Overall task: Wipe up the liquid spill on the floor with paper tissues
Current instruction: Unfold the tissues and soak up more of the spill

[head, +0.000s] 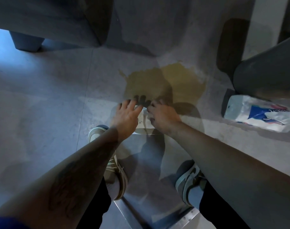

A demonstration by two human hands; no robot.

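**A:** What lies at the far left?

**B:** A grey upholstered sofa [46, 15] along the top edge, standing on a short round leg [26, 41]. Cold bluish light falls on the floor [41, 100] beneath and in front of it. The floor is grey tile, matt and mottled, with one thin grout line [84, 98] running towards the viewer.

**A:** And moving inward?

**B:** A pale laced left shoe [114, 167] is planted on the tile, partly hidden by the forearm. Above it the left hand [126, 114] lies flat with fingers spread straight, pressing down on a white paper tissue [141, 119].

**A:** Where is that tissue against the puddle?

**B:** It is on the floor under and between both hands, at the near edge of the spill [164, 80]. The spill is a brownish-yellow pool with a ragged outline, spreading away from the person in the middle of the floor. The fingertips' shadows fall on its near rim.

**A:** The other hand?

**B:** The right hand [162, 116] has its fingers curled, gripping the tissue's right side. Below it stands a grey right shoe [188, 177], well short of the puddle.

**A:** And the right edge of the room?

**B:** A dark grey bin [265, 75] with a rounded wall. At its foot a white-and-blue tissue packet [256, 113] lies on its side on the tile, apart from the spill.
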